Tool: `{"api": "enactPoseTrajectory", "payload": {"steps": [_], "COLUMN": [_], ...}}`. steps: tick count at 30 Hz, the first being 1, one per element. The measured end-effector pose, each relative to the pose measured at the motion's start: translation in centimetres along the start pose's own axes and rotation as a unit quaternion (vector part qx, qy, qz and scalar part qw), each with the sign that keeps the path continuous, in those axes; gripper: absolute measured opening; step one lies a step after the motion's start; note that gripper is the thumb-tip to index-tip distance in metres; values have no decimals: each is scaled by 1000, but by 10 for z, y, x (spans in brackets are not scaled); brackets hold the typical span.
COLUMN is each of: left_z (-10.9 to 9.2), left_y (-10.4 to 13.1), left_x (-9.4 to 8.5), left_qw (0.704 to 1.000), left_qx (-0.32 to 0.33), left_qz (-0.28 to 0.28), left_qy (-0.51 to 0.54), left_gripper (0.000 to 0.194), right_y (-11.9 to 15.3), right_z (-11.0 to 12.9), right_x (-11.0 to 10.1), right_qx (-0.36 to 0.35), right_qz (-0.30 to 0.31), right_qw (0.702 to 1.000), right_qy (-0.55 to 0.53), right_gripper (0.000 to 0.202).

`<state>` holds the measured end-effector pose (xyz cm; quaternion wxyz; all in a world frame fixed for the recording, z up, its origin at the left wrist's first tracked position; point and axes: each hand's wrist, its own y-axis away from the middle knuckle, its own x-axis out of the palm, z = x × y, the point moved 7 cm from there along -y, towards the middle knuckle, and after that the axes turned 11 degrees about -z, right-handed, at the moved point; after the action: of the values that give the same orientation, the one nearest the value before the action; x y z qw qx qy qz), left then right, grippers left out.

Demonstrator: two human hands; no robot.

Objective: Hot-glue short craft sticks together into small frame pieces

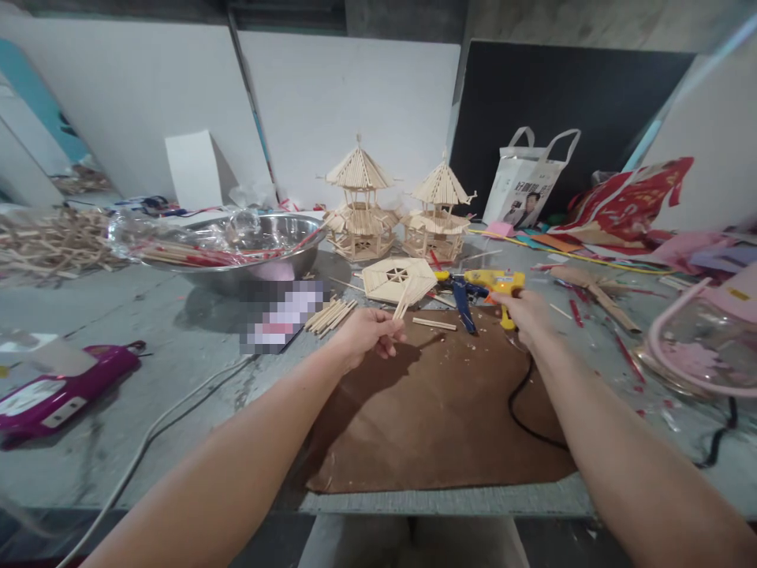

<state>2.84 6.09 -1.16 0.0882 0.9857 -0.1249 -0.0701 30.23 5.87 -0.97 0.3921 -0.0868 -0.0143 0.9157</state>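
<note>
Sticks (404, 301), a few slim ones, sit pinched between the thumb and fingers of the left hand (370, 335), above the far-left part of the brown sheet (426, 418), their tips angled up toward the hexagonal panel (374, 285) just past the sheet's far edge. And over at the far-right corner, the right hand (526, 312) has its fingers closed around the yellow glue gun (494, 278), the nozzle end pointing left, close to the blue-handled tool (463, 304). How hard it grips, I can't tell.

Good handling here looks like a light pinch, with the stick ends lined up and the fingertips well back from any end that might take glue. The nozzle may be hot, so it wants a clear path, lifted over those blue handles rather than dragged across them. Watch the black cord (520, 386), curving down the sheet's right side: slack there keeps it from tugging the gun off line.

Loose pair of sticks (434, 323) at the far edge, easy to knock with a sleeveless wrist! Spare sticks (330, 317) fan out on the table (236, 410), just off the far-left corner, handy for the left hand. Behind the panel stand two stick pagodas (362, 225), upright, and they call for elbow room.
</note>
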Motion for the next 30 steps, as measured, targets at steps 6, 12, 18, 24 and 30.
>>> {"api": "enactPoseTrajectory", "payload": {"steps": [6,12,18,24,30], "left_z": [-2,-2,-5,-2,3], "left_y": [2,4,11,17,18], "left_x": [2,4,13,23,29], "left_qw": [1000,1000,998,995,993], "left_qx": [8,1,-16,-34,-58], "left_qz": [11,19,47,79,99], "left_qy": [-10,9,48,55,41], "left_gripper": [22,23,22,23,23], "right_y": [11,5,27,90,112], "right_z": [-10,-5,41,31,28], "right_x": [13,14,9,60,71], "right_qx": [35,-145,-322,-97,38], "right_qz": [163,145,-6,281,329], "right_qw": [982,910,884,955,930], "right_qy": [94,360,340,12,-159], "right_gripper": [23,48,39,35,23]}}
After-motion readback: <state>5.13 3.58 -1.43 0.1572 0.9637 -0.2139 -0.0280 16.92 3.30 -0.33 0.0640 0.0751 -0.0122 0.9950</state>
